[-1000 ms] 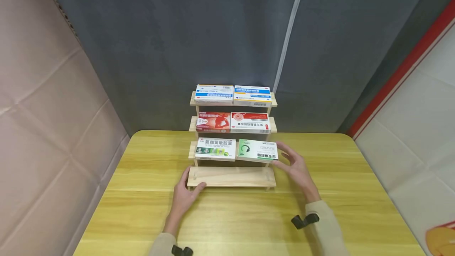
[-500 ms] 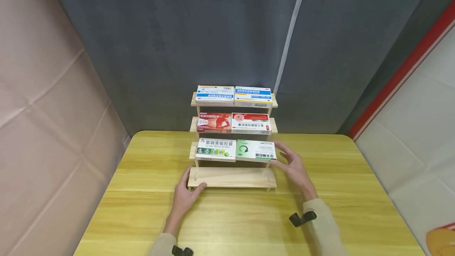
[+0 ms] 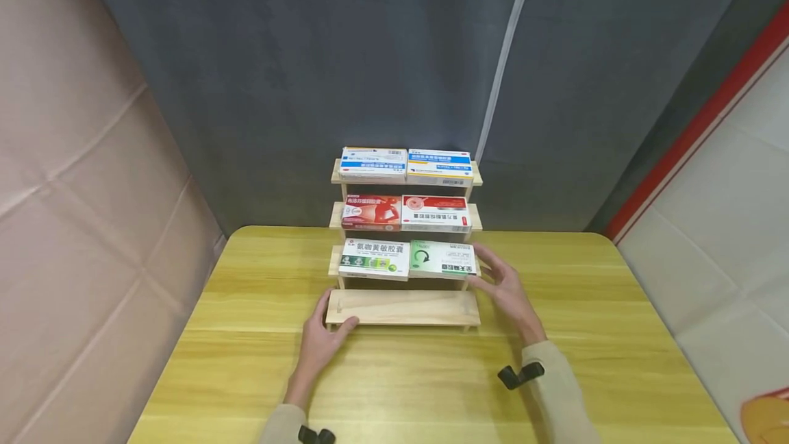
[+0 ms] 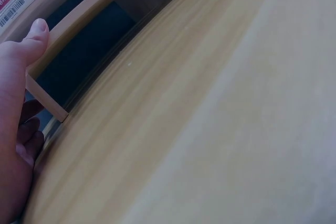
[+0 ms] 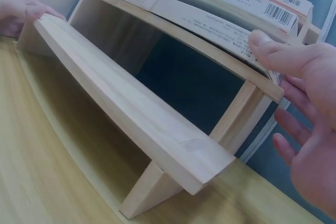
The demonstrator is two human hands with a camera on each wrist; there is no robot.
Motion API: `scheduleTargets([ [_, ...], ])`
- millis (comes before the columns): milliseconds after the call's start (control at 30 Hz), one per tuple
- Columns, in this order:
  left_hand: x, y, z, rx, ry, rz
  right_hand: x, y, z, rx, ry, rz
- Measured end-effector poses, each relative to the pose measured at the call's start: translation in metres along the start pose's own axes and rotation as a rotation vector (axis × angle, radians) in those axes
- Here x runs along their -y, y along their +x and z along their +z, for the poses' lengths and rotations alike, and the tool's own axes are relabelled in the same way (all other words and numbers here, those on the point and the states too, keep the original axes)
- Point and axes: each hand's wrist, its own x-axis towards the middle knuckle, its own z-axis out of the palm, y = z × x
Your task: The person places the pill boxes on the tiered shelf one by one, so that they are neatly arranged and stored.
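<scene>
A stepped wooden display rack (image 3: 402, 307) carries medicine boxes on its upper three tiers; its lowest tier is bare. My left hand (image 3: 319, 341) grips the left end of that lowest tier, thumb at the front edge (image 4: 37, 40). On the tier above, my right hand (image 3: 505, 293) pinches the right end of a green-and-white medicine box (image 3: 440, 259). Its thumb (image 5: 278, 53) lies at the box's front corner while the other fingers reach round the far side. This box sits flat, edge to edge with a white medicine box (image 3: 374, 257) on its left.
Two blue-and-white boxes (image 3: 372, 164) lie side by side on the top tier. Below them are a red box (image 3: 371, 212) and a red-and-white box (image 3: 435, 212). The rack stands on a yellow wooden table (image 3: 246, 362), before a dark grey curtain (image 3: 308, 53).
My right hand has slid the green-and-white box leftward, closing the gap to the white box and straightening it. My left hand has stayed on the rack.
</scene>
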Motion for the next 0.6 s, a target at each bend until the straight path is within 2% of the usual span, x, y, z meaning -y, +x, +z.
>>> scheduleTargets([
  [267,0.0021,0.0020,-0.0015,-0.003,0.001,0.006,-0.0008,0.0022,0.0053,-0.037,0.002,-0.066],
  [433,0.0030,0.0021,-0.0013,-0.008,-0.022,0.013,-0.0002,0.0026,0.0070,-0.037,-0.008,-0.072],
  [600,0.0003,0.0016,-0.0033,0.002,-0.028,-0.025,0.0034,0.0020,0.0078,-0.027,-0.076,-0.069],
])
